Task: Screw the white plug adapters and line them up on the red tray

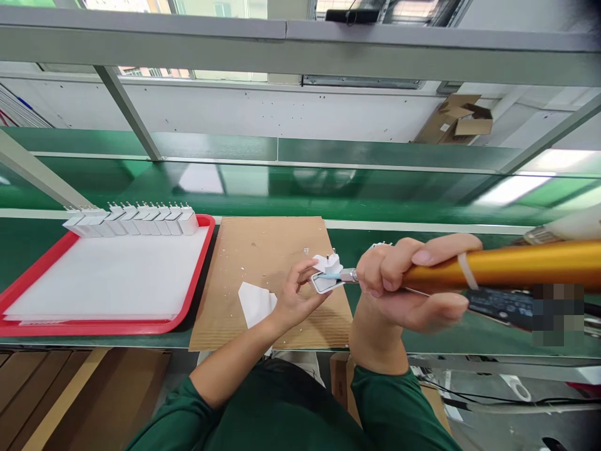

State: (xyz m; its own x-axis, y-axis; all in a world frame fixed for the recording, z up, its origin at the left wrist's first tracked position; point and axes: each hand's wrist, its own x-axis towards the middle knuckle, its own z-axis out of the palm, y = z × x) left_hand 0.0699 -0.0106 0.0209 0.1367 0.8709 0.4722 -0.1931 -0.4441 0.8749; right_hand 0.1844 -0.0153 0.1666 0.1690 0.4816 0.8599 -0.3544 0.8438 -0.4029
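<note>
My left hand (293,299) pinches a small white plug adapter (327,272) above a brown cardboard sheet (263,263). My right hand (408,285) is wrapped round a gold-coloured tool (516,264) that runs off to the right. The tool's metal tip (345,276) touches the adapter's open side. A white paper scrap (256,303) lies on the cardboard just below my left wrist.
A red tray (197,275) with a white liner sits at the left, with a row of several white adapters (134,220) along its far edge. Behind runs a green conveyor belt (282,188). Cardboard boxes (457,119) stand at the far right.
</note>
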